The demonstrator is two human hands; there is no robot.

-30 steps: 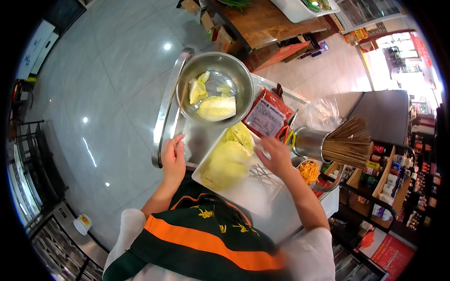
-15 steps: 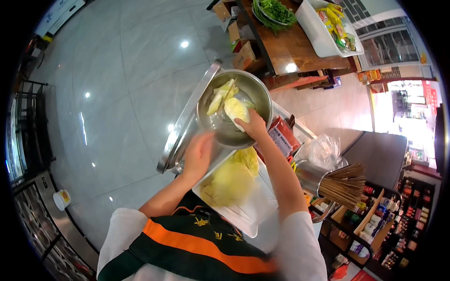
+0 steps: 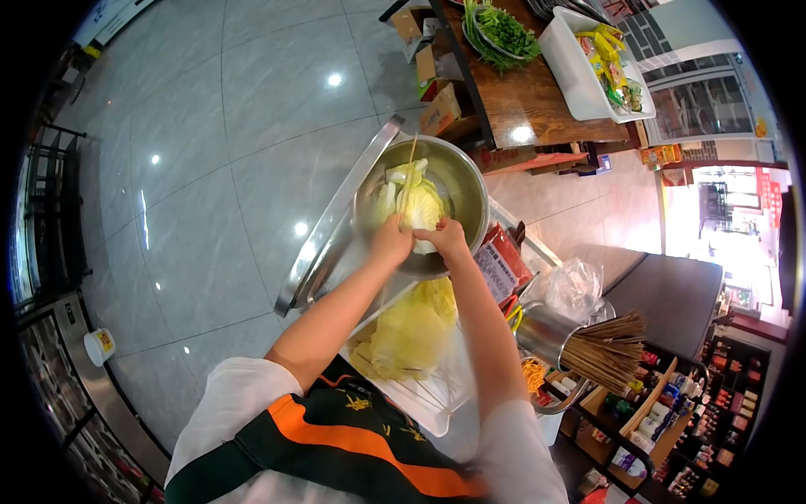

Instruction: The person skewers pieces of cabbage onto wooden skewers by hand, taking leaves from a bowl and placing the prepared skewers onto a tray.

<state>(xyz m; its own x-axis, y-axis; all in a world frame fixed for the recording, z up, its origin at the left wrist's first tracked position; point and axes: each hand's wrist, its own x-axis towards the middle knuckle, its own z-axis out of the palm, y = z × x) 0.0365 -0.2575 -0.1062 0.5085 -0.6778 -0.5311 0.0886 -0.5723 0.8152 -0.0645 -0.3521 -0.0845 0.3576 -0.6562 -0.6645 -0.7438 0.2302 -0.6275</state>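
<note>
Over the steel bowl (image 3: 476, 189) both of my hands meet at the lower end of a pale cabbage piece (image 3: 424, 206). My right hand (image 3: 445, 238) is closed round that piece. My left hand (image 3: 393, 240) is pinched, with a thin wooden stick (image 3: 410, 172) rising from its fingers beside the cabbage. More cabbage leaves (image 3: 408, 172) lie in the bowl behind the piece. Below the bowl, a white tray (image 3: 435, 417) holds a heap of yellow-green cabbage leaves (image 3: 411, 332) and several thin sticks.
Right of the bowl are a red package (image 3: 505, 259), a clear plastic bag (image 3: 574, 288) and a steel container (image 3: 544, 333) full of brown sticks (image 3: 604, 353). A wooden table (image 3: 529, 109) with greens (image 3: 504, 35) and a white bin (image 3: 579, 84) stands behind.
My right hand has come from beside the tray to the bowl and taken hold of a cabbage piece. My left hand has moved right to meet it, and the view has shifted.
</note>
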